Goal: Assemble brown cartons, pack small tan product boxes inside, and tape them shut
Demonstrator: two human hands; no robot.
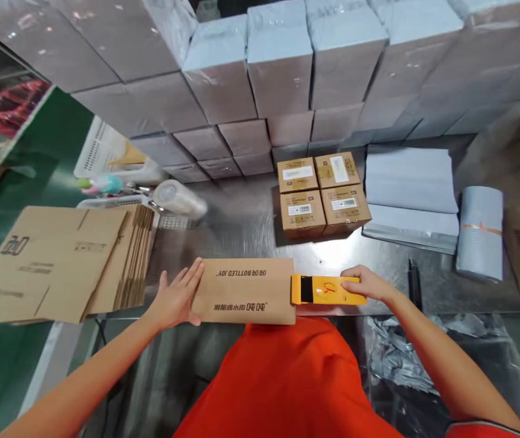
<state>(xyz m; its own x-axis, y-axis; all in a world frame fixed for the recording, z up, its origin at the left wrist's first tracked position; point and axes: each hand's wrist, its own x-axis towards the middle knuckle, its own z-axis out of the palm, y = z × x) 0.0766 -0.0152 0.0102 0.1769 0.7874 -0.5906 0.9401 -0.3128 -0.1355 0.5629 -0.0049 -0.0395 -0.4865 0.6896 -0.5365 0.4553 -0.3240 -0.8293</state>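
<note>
A long flat brown cardboard box [244, 291] with printed lettering lies along the near edge of the metal table, right in front of me. At its left end my left hand [178, 296] rests against it, fingers stretched out and spread, the thumb at the near corner. My right hand [364, 285] is closed around the right part of a yellow tape dispenser [324, 290] with a black band and a red mark. The dispenser's wide end touches or nearly touches the box's right end. Its underside is hidden.
Folded cartons [50, 261] are stacked left, by a clear tape roll [178, 198] and white basket [100, 149]. Several small brown boxes [303, 213] stand beyond. Grey mailer bags [410, 182] and a banded roll [480, 234] lie right. Wrapped white boxes [282, 85] wall the back.
</note>
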